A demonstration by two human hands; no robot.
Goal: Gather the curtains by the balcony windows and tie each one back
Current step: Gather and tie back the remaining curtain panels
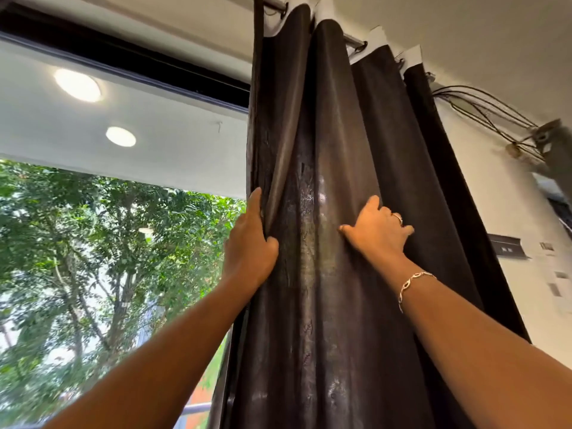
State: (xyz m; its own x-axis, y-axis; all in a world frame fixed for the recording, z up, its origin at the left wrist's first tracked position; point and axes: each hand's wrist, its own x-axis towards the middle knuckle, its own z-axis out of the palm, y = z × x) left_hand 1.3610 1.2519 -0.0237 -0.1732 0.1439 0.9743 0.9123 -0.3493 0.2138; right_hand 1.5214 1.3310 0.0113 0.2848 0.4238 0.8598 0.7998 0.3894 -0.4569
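Dark-brown curtain (328, 144) hangs bunched on rod (353, 39), R of window (108, 243). Head view: L hand (249, 243) clamps the window-side edge, thumb in front, fingers behind; R hand (378, 233) digs curled fingers round a pleat. Both sit high, either side of the folds, prob. to squeeze them into one bundle. Tying not yet begun.

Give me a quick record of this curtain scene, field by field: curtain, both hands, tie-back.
item: dark brown glossy curtain, hanging in folds from the metal rod
left hand: grips the curtain's window-side edge
right hand: clutches a fold further right
tie-back: none visible
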